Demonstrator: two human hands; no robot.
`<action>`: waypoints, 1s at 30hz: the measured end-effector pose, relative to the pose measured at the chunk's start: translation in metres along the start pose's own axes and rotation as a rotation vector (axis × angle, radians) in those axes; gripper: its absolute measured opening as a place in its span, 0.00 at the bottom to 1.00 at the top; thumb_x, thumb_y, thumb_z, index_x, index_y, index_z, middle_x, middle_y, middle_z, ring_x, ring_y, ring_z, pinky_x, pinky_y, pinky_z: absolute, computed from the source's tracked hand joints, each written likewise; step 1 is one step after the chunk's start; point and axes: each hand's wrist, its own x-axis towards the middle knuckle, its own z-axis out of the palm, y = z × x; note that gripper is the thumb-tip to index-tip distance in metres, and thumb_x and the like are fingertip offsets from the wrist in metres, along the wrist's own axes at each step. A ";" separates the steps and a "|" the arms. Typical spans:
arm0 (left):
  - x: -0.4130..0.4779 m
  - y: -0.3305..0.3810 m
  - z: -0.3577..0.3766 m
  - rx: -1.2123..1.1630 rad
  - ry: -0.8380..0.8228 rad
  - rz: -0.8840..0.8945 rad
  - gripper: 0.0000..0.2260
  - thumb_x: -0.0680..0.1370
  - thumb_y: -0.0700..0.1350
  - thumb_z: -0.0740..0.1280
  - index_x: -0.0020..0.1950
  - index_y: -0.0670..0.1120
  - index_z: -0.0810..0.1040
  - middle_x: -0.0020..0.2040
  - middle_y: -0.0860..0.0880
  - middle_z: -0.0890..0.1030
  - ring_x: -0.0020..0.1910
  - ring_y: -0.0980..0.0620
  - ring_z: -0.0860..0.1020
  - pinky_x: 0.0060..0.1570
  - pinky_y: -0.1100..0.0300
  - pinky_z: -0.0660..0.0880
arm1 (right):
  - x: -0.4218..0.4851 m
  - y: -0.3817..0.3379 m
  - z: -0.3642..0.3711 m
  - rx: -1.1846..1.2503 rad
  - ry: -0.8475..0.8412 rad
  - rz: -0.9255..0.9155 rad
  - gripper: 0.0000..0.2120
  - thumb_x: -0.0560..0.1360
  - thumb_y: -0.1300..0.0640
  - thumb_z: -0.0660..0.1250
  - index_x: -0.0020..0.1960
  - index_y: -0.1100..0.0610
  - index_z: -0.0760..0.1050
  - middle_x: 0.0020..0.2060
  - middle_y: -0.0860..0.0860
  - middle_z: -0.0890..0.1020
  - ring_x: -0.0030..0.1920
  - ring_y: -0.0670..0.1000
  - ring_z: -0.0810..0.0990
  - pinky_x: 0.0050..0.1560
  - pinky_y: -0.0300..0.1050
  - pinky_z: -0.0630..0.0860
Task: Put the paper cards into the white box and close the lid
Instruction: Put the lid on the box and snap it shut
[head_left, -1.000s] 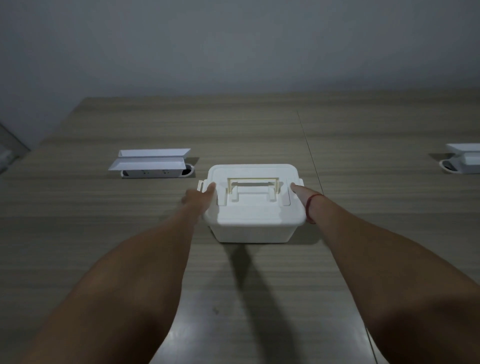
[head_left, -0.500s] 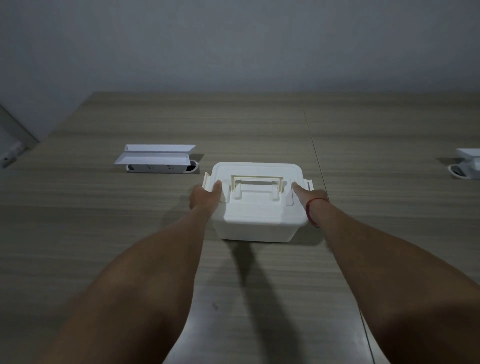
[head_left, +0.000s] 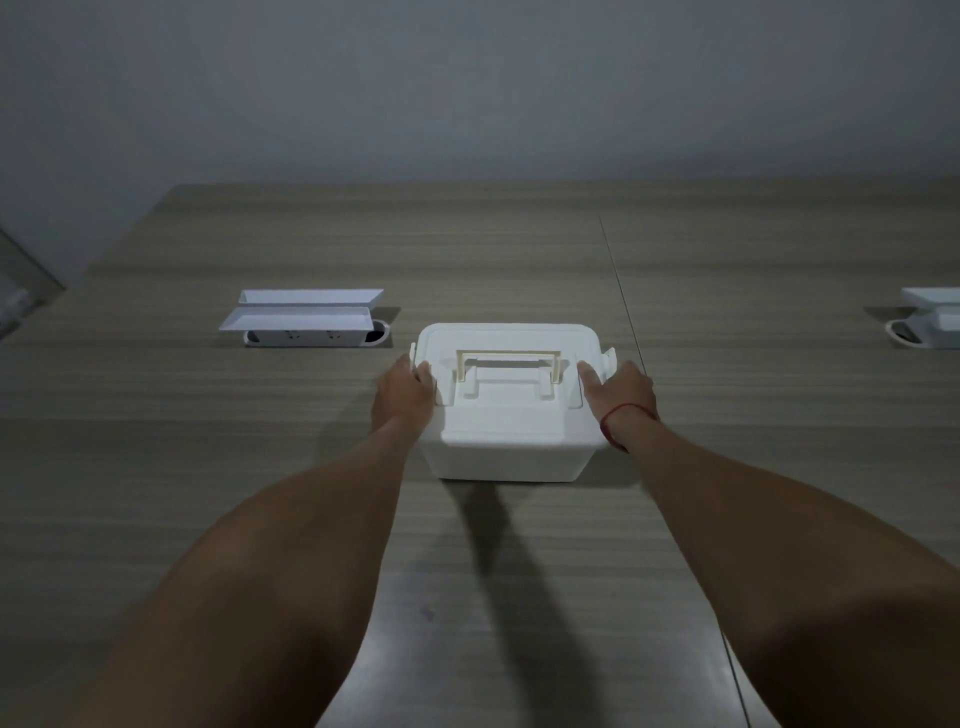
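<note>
The white box (head_left: 506, 447) stands in the middle of the wooden table with its lid (head_left: 511, 343) down and a cream handle (head_left: 508, 359) folded flat on top. My left hand (head_left: 402, 392) presses against the box's left side, thumb on the lid by the left latch (head_left: 414, 357). My right hand (head_left: 621, 389), with a red string at the wrist, holds the right side near the right latch (head_left: 609, 357). Both latches stick outward. No paper cards are visible.
A white socket unit with raised flaps (head_left: 306, 322) sits in the table to the left of the box. A second white unit (head_left: 930, 325) is at the right edge. A seam (head_left: 621, 291) runs across the tabletop behind the box.
Both hands have shifted slightly forward along the box's sides toward the latches. The view has drifted a little; the box itself stays in place with its lid down.
</note>
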 end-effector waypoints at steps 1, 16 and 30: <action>-0.002 0.000 0.003 -0.005 -0.014 0.001 0.19 0.82 0.49 0.54 0.64 0.39 0.72 0.59 0.37 0.79 0.58 0.38 0.77 0.48 0.53 0.70 | -0.001 -0.002 0.000 -0.006 0.009 -0.016 0.28 0.76 0.44 0.63 0.65 0.65 0.70 0.63 0.62 0.76 0.63 0.63 0.76 0.59 0.51 0.73; -0.005 0.000 0.004 -0.105 -0.032 -0.067 0.18 0.82 0.49 0.52 0.65 0.41 0.71 0.61 0.38 0.77 0.60 0.38 0.75 0.49 0.55 0.67 | -0.010 -0.014 0.009 0.196 0.180 0.111 0.14 0.78 0.55 0.64 0.58 0.61 0.80 0.58 0.61 0.81 0.58 0.62 0.80 0.55 0.48 0.75; -0.014 0.033 -0.005 -0.036 -0.164 -0.214 0.41 0.73 0.64 0.62 0.77 0.41 0.55 0.73 0.39 0.65 0.72 0.39 0.66 0.69 0.45 0.65 | -0.022 -0.029 0.017 0.103 0.021 0.107 0.35 0.72 0.42 0.65 0.71 0.61 0.63 0.69 0.59 0.69 0.70 0.61 0.68 0.68 0.56 0.66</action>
